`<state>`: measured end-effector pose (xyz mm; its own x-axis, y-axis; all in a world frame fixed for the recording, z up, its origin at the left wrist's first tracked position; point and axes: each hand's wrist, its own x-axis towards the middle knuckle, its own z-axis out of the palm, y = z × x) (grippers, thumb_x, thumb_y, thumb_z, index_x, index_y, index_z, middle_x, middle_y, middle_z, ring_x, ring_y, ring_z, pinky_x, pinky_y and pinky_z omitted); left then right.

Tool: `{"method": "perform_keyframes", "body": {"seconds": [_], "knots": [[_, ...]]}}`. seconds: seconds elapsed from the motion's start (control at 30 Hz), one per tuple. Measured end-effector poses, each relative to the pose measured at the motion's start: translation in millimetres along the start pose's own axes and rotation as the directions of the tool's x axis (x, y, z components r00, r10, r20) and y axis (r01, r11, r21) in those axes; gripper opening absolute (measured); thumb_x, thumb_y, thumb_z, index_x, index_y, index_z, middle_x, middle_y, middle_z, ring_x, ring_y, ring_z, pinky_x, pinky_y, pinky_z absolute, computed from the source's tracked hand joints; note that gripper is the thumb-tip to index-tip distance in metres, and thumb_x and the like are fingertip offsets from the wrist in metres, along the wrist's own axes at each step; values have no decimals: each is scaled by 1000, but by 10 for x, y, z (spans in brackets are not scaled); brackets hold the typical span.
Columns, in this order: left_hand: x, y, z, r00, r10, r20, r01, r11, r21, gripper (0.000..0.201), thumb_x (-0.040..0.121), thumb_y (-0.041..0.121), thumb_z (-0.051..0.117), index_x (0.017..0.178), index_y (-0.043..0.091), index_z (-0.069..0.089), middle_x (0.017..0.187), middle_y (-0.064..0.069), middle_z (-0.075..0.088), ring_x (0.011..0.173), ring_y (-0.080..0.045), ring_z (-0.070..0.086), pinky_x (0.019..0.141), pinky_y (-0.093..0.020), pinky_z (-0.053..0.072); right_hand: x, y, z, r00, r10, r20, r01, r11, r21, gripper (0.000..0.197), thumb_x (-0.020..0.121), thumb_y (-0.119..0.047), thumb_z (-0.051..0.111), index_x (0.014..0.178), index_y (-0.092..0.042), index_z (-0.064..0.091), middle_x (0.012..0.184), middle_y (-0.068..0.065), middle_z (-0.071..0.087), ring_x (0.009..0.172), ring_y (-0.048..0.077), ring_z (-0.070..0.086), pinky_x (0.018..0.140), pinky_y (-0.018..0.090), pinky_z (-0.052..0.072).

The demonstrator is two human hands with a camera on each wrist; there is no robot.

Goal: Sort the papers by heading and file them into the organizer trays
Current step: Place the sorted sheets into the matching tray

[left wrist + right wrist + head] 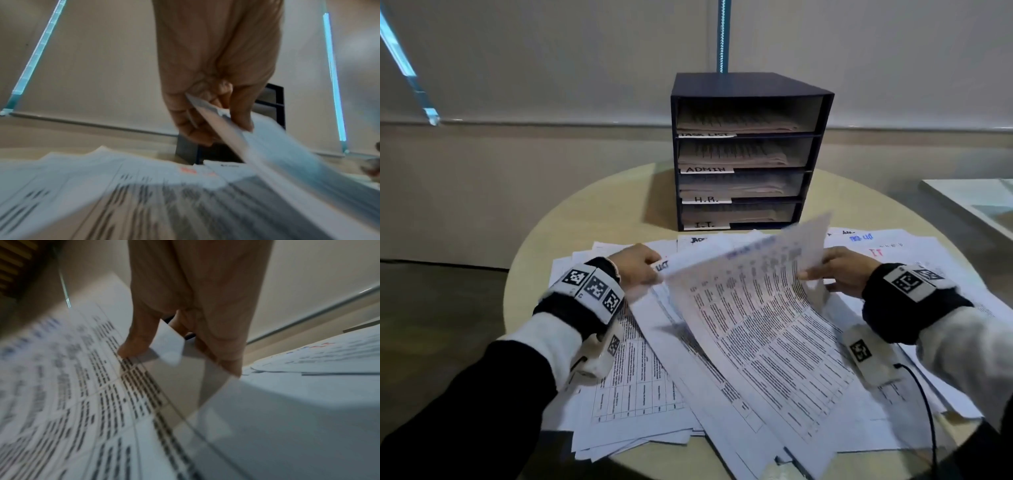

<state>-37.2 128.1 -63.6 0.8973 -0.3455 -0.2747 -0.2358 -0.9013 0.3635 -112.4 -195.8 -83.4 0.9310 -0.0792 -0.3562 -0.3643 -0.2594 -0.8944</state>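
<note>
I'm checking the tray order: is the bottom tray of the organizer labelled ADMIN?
No. In the head view the organizer's bottom tray label reads I.T.; the ADMIN label is on the second tray from the top.

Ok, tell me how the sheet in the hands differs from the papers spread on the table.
The lifted sheet is raised and curved, pinched at its far corners by the left hand and right hand; the spread papers lie flat and overlapping on the table. It is one sheet; they are many. Both carry printed tables.
</note>
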Motion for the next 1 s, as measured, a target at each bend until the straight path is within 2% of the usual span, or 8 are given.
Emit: {"method": "perform_keyframes", "body": {"seconds": [0.2, 0.3, 0.4, 0.47, 0.53, 0.6, 0.8, 1.0], "knots": [[-113, 290, -182, 926, 210, -315, -331, 853, -403, 11, 89, 12, 58, 91, 7, 68, 86, 1, 65, 80, -15, 58, 69, -19, 44, -50, -121, 129, 995, -99, 23, 98, 995, 16, 11, 78, -5, 63, 82, -13, 69, 91, 9, 70, 91, 30, 62, 94, 47, 46], [-128, 417, -233, 897, 102, -429, -369, 705, -606, 12, 87, 16, 62, 75, 14, 65, 73, -1, 64, 65, -16, 59, 65, -26, 48, -72, -171, 152, 981, -192, -33, 194, 977, 86, 22, 81, 0, 61, 95, -15, 67, 101, 12, 69, 102, 33, 61, 100, 51, 42], [-159, 485, -286, 903, -75, -423, -396, 236, -887, 28, 93, 29, 53, 72, 12, 61, 68, -5, 66, 61, -19, 64, 64, -31, 51, -102, -282, 153, 944, -275, -185, 303, 942, 147, 25, 80, 3, 63, 99, -13, 67, 98, 14, 69, 94, 36, 63, 91, 64, 43], [-196, 500, -287, 952, 49, -302, -299, -64, -952, 49, 97, 48, 31, 91, 12, 63, 82, -7, 72, 81, -21, 70, 67, -34, 58, -103, -352, 140, 906, -312, -287, 374, 907, 193, 25, 80, 7, 61, 97, -11, 61, 82, 8, 72, 75, 29, 65, 64, 50, 56], [-253, 597, -230, 954, 102, -281, -284, 19, -959, 56, 94, 54, 29, 118, 11, 57, 110, -8, 70, 108, -22, 64, 89, -40, 54, -116, -436, 142, 865, -348, -362, 447, 862, 239, 31, 81, 11, 58, 87, -18, 48, 67, 1, 72, 57, 19, 66, 37, 31, 50], [-282, 726, -161, 945, 33, -326, -326, 189, -926, 53, 91, 37, 51, 135, 9, 43, 135, -11, 54, 126, -27, 50, 106, -42, 39, -160, -550, 154, 823, -384, -419, 519, 809, 276, 38, 82, 13, 56, 88, -23, 42, 68, -1, 72, 55, 10, 67, 39, 26, 51], [-325, 1031, -453, 756, -107, -645, -578, 354, -736, 32, 94, 5, 47, 126, 6, 50, 124, -10, 60, 112, -21, 57, 100, -36, 45, -340, -918, 79, 665, -521, -535, 692, 700, 178, 25, 86, 5, 55, 84, -20, 54, 79, -5, 69, 72, 5, 66, 74, 24, 55], [-390, 1017, -387, 773, 43, -633, -605, 353, -714, 21, 92, 15, 53, 113, 21, 53, 95, 11, 62, 85, -1, 60, 80, -17, 53, -411, -811, 128, 674, -518, -527, 702, 671, 239, 41, 66, -22, 80, 99, -14, 56, 96, 1, 69, 84, 13, 68, 76, 26, 56]]}}
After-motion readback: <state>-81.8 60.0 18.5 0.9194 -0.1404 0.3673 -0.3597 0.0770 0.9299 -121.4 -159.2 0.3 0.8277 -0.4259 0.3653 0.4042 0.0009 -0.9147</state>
